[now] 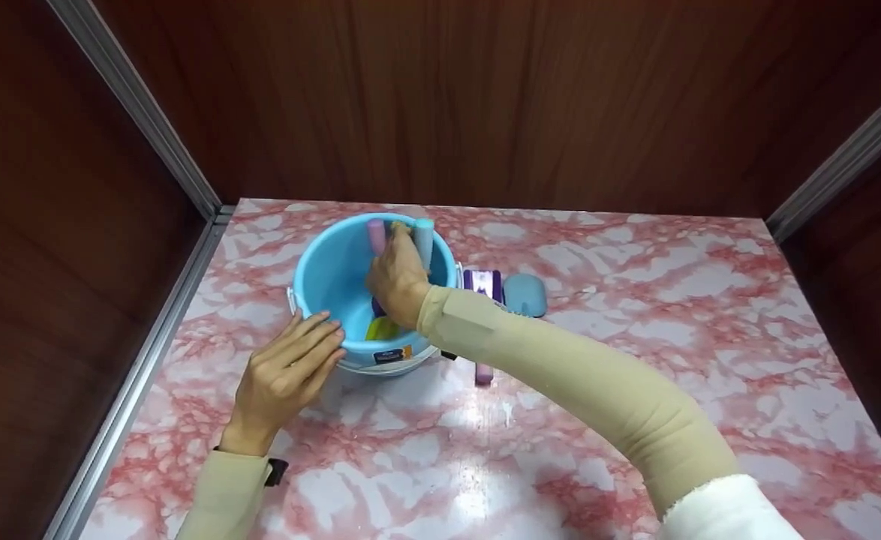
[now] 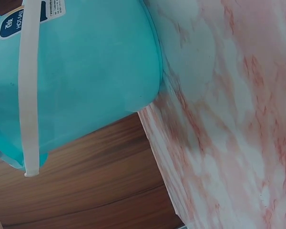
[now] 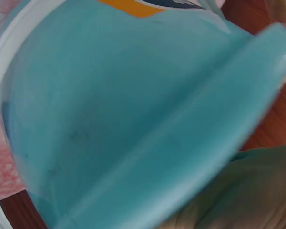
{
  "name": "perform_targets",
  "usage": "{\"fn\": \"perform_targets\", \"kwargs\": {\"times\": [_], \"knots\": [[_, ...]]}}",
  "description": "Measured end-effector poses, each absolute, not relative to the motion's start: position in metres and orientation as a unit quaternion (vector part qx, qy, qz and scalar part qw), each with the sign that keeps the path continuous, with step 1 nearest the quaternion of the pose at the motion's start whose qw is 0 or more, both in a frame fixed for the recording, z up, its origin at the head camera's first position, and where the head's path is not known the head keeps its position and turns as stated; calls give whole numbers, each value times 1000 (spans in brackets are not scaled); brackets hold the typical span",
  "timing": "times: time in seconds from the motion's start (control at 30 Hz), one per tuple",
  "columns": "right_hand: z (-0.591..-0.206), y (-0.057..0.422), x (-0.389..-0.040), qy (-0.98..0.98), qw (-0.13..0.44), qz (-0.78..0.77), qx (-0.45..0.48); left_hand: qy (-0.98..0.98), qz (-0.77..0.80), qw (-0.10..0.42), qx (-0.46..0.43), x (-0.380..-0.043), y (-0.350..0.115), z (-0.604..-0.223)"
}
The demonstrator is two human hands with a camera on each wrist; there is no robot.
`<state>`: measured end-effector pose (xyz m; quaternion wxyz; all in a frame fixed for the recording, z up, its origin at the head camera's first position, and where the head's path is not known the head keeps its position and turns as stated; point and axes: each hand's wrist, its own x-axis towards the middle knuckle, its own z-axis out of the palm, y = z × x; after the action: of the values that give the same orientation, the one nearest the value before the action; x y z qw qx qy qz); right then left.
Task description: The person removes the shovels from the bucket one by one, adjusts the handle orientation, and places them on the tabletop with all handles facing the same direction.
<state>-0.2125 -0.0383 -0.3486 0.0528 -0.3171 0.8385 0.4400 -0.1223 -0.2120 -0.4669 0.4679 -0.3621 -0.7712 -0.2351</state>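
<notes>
A light blue bucket (image 1: 333, 262) with a white handle (image 2: 29, 90) stands on the marbled surface. My left hand (image 1: 287, 375) rests on its near left rim, fingers nearly straight. My right hand (image 1: 398, 279) reaches down inside the bucket; its fingertips are hidden, so its hold cannot be told. Beside it inside stand a pink handle (image 1: 376, 234) and a light blue-grey handle (image 1: 424, 236), with a small yellowish-brown thing (image 1: 401, 225) between them. Lower in the bucket lies a yellow-green object (image 1: 382, 328), partly covered by the wrist.
Right of the bucket lie a purple object (image 1: 483, 283), a blue-grey rounded piece (image 1: 524, 295) and a pink handle end (image 1: 484, 373), partly behind my right forearm. Dark wood panels (image 1: 485, 97) with metal edge strips (image 1: 140, 105) enclose the back and sides.
</notes>
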Motion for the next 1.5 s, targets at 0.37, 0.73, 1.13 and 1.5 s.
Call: {"fn": "perform_targets", "kwargs": {"times": [0.37,0.73,1.13,1.5], "knots": [[-329,-30,-212,868,29,387,-309,-768,-235,472,-364,-123,-212,-468],[-311,-12,-223,889,18,340,-306,-769,-239,472,-358,-125,-212,-468],[-297,21,-234,915,27,248,-316,-757,-239,487,-364,-123,-210,-468],[-299,45,-243,930,15,186,-318,-756,-236,489,-365,-125,-210,-468]]}}
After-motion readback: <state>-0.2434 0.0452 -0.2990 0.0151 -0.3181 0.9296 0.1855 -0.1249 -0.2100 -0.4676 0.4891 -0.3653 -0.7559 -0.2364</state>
